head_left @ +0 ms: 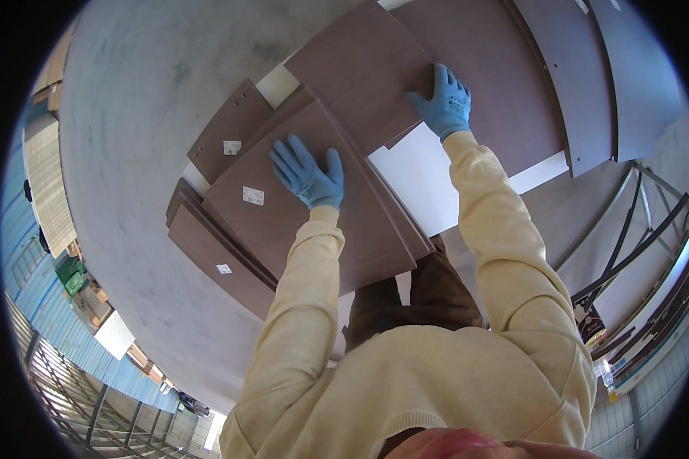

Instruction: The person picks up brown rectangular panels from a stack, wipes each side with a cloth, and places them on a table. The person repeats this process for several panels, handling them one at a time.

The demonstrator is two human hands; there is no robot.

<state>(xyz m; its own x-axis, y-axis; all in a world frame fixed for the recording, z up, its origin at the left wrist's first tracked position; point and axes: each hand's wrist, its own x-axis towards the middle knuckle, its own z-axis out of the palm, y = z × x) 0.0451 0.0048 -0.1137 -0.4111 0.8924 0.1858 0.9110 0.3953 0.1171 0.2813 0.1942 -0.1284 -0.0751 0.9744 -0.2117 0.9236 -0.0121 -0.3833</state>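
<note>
My left hand (309, 173), in a blue work glove, lies flat with fingers spread on a dark brown board (283, 218). A small white label sits on that board beside the fingertips. My right hand (445, 105), gloved the same, rests at the right edge of another brown board (364, 76) farther ahead. Its thumb points left and its fingers stretch forward; whether they hook over the edge I cannot tell. Under and beside this board lies a larger brown panel (497, 84). Several boards are stacked beneath my left hand, their edges stepped.
A white surface (421, 180) shows between the boards. More brown boards (230, 131) with labels lie at left. Long panels with drilled holes (582, 84) lie at far right. Near them stands a dark metal frame (628, 237). Cartons and a green bin (71, 275) line the left wall.
</note>
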